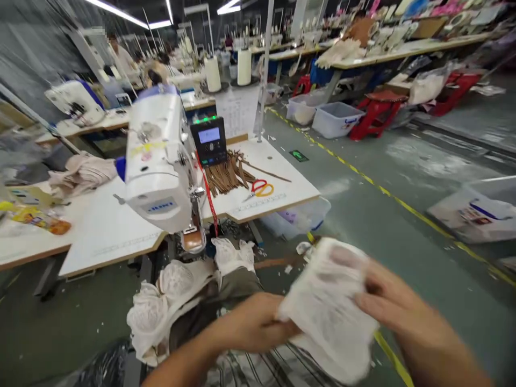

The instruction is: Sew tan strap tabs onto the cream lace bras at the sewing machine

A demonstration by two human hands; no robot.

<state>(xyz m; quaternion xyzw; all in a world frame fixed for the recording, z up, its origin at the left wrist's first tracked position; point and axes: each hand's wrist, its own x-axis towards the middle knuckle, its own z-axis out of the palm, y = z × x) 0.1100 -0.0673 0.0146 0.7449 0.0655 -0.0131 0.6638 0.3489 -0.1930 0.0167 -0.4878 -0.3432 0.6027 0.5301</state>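
Low at the right, a white fabric piece [326, 306], blurred by motion, hangs between my two hands; it looks like part of a bra. My left hand [262, 322] pinches its left edge, with the fingertips partly behind the cloth. At the right edge, my right hand [381, 295] grips it between thumb and fingers. Several white lace bras [177, 282] lie over my lap to the left. Another white lace cup piece [234, 255] rests by my knee. A brown strap [274, 262] stretches between that piece and the held fabric.
A white sewing machine [157, 161] stands ahead on a white table [282, 188]. Beside it are a control panel [208, 141], brown strips [226, 174] and scissors [261, 188]. Plastic bins [336, 119] and red stools [377, 113] stand across the aisle. People work farther back.
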